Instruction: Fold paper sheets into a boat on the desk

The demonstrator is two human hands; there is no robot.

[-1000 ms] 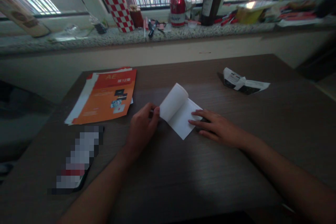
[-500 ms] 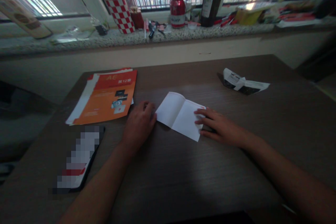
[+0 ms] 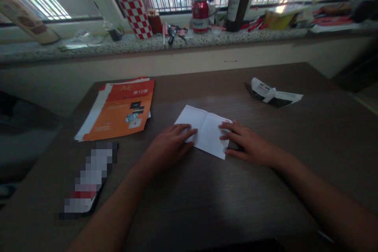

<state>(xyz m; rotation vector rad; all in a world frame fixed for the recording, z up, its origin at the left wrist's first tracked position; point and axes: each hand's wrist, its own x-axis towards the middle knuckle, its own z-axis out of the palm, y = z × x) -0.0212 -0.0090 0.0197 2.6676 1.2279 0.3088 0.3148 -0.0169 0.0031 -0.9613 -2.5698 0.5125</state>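
A small sheet of white paper [image 3: 208, 136] with a crease across its middle lies spread out on the brown table [image 3: 189, 204]. My left hand [image 3: 174, 139] rests on the paper's left half, fingers stretched toward the crease. Over the right edge lies my right hand [image 3: 246, 141], its fingers apart and touching the sheet. Both hands are open, and parts of the paper's left and right sides are hidden under them.
An orange booklet [image 3: 121, 110] lies at the table's back left, with a phone [image 3: 88, 181] with a blurred screen in front of it. A folded printed paper [image 3: 274, 93] stands at the back right. A red can [image 3: 200, 15] and a dark bottle [image 3: 239, 4] stand on the windowsill.
My left hand has moved right, from beside the paper onto its left half, and opened out. That half, raised before, now lies flatter. My right hand has stayed in place.
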